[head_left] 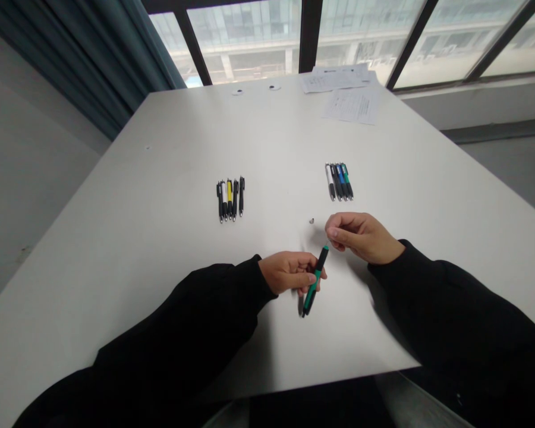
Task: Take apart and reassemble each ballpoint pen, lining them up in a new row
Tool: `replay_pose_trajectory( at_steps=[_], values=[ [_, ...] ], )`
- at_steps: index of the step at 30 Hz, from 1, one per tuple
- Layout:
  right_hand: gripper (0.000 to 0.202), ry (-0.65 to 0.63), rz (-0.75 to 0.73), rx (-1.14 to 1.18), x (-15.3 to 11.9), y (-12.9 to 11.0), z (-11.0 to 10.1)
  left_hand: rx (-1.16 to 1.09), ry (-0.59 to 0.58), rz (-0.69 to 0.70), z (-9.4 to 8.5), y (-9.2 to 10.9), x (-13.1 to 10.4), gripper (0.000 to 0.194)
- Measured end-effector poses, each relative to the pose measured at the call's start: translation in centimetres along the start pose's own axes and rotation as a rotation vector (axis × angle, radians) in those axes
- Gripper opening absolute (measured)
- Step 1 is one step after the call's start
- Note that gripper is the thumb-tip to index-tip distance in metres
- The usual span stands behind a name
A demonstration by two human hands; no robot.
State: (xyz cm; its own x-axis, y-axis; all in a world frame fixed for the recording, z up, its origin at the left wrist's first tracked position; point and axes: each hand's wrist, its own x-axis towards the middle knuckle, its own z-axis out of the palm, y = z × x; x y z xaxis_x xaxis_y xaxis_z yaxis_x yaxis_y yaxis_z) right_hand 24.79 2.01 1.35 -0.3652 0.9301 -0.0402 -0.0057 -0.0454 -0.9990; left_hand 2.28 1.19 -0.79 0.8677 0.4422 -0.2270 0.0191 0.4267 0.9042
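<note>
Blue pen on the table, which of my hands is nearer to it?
Right. Your right hand is just on the near side of the blue pen; your left hand is farther off, closer to you and to the left.

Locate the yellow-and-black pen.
In the head view, the yellow-and-black pen lies on the white table, beyond the left hand and to its left, third in the left row of five, between a white-and-black pen and a black one.

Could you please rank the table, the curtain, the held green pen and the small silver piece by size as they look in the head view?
1. Table
2. Curtain
3. Held green pen
4. Small silver piece
</note>
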Motion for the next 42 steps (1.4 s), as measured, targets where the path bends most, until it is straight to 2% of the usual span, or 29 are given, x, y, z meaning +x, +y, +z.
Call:
replay_pose_trajectory(
  at_steps=[7,26,33,38,40,42],
  values=[
    [0.032,0.007,0.009,-0.061,0.0,-0.4,0.0,0.041,0.0,-0.023,-0.1,0.0,0.0,0.04],
    [0.025,0.019,0.001,-0.006,0.0,-0.2,-0.2,0.067,-0.002,-0.039,-0.1,0.5,0.1,0.039],
    [0.026,-0.044,0.033,-0.011,0.0,-0.8,0.4,0.026,0.003,-0.023,-0.1,0.3,0.1,0.038],
    [0.03,-0.103,0.008,-0.01,0.0,-0.1,0.1,-0.01,0.011,-0.02,0.0,0.1,0.1,0.037],
    [0.034,-0.028,-0.045,-0.091,0.1,0.3,-0.2,-0.019,0.013,-0.01,0.1,0.1,0.1,0.037],
    [0.032,0.111,-0.151,-0.311,0.4,0.6,-0.3,-0.032,0.011,0.003,0.1,0.0,0.2,0.037]
  ],
)
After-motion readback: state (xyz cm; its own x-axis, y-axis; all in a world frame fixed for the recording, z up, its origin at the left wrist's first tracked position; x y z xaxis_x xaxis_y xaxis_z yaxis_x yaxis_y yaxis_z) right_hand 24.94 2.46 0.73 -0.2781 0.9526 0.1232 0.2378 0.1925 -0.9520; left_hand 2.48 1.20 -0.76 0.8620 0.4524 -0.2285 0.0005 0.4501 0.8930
